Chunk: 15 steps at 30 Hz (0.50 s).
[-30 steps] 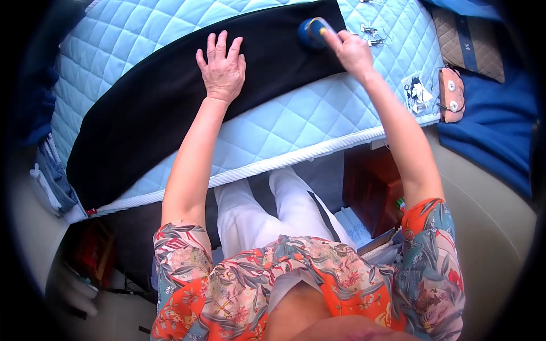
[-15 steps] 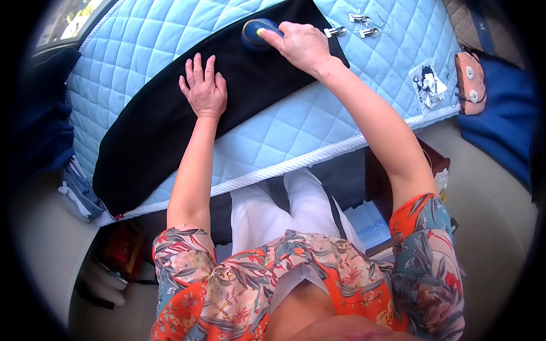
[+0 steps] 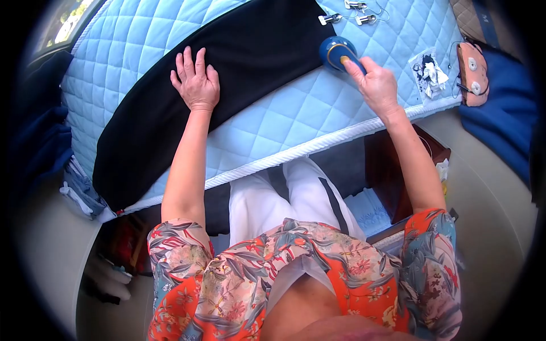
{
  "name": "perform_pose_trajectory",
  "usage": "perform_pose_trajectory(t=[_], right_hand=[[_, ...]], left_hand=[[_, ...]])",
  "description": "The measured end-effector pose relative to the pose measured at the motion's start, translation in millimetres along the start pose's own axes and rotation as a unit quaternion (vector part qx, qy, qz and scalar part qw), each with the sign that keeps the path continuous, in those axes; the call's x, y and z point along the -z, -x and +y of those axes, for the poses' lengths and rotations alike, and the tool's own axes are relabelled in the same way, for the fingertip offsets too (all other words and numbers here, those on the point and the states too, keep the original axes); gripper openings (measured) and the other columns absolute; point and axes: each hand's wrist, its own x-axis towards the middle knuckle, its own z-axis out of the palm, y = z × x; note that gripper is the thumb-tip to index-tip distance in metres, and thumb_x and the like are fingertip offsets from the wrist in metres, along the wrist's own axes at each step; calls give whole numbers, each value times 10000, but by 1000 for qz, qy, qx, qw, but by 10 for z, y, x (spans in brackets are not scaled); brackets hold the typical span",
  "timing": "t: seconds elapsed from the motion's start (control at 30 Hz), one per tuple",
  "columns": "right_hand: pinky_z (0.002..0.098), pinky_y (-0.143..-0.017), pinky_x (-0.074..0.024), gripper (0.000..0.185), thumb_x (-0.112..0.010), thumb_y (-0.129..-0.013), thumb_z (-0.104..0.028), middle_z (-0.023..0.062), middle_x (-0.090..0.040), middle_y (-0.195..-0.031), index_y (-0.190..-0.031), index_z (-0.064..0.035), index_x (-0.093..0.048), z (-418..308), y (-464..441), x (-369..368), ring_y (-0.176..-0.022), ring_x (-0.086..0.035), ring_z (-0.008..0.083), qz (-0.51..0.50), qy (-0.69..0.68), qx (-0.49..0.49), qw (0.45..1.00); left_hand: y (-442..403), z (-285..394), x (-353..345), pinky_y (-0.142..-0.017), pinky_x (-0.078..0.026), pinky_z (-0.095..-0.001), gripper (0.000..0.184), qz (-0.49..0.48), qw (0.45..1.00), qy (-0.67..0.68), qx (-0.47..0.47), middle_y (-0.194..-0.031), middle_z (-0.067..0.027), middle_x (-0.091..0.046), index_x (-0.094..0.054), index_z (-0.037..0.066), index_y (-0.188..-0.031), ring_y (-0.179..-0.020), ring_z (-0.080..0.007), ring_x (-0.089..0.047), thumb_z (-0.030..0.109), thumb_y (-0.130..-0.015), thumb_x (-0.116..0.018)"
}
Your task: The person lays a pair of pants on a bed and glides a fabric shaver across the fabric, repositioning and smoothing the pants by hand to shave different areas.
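Observation:
A long curved piece of black cloth lies across the light blue quilted bed cover. My left hand rests palm down on the cloth, fingers spread, holding nothing. My right hand is wrapped round the handle of a blue round-headed tool, with the thumb along its top. The tool's head is at the cloth's right edge, partly over the quilt; I cannot tell whether it touches. Beyond it, near the cloth's upper right corner, are several metal clips.
Right of my right hand lie a clear bag with black and white bits and a pink pouch. A brown quilted item and blue fabric are at the far right. A dark red wooden cabinet stands below the bed edge.
In the last half second my right hand has moved right and towards me with the blue tool, from over the cloth to its right edge. My left hand has stayed spread on the cloth.

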Motion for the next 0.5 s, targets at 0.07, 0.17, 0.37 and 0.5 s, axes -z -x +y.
perform_pose_trajectory(t=[0.07,0.17,0.37,0.5], right_hand=[[428,-501,-469,495,-527,-858,-539,131,-572,-541,-703,-70,-555,-283,114,-209,-541,-600,334,-17,2,55,998],[428,-548,-489,476,-529,-858,-528,133,-583,-560,-721,-72,-552,-660,148,-400,-579,-613,341,-45,-10,118,992],[370,-491,-396,521,-548,-875,-513,121,-531,-527,-677,-34,-602,-315,-215,-177,-489,-520,232,-6,-71,1,997],[265,-423,-339,511,-542,-902,-477,-10,-441,-483,-649,-34,-582,-188,-349,-324,-447,-425,73,-18,-97,-21,995]], left_hand=[[11,-46,21,-1031,-236,-538,427,10,1000,-4,-4,-1402,-49,-403,-522,233,-1258,-1320,-271,-327,269,-833,-509],[7,-17,-11,-1053,-210,-498,439,5,1000,-14,3,-1415,-26,-396,-506,245,-1285,-1324,-238,-328,298,-850,-483],[-28,-17,13,-1003,-259,-495,397,73,997,-13,-19,-1306,-48,-492,-593,224,-1160,-1242,-256,-407,328,-778,-569],[-45,42,146,-1008,-281,-544,423,65,994,91,11,-1342,-126,-448,-575,129,-1181,-1273,-300,-374,255,-778,-554]])
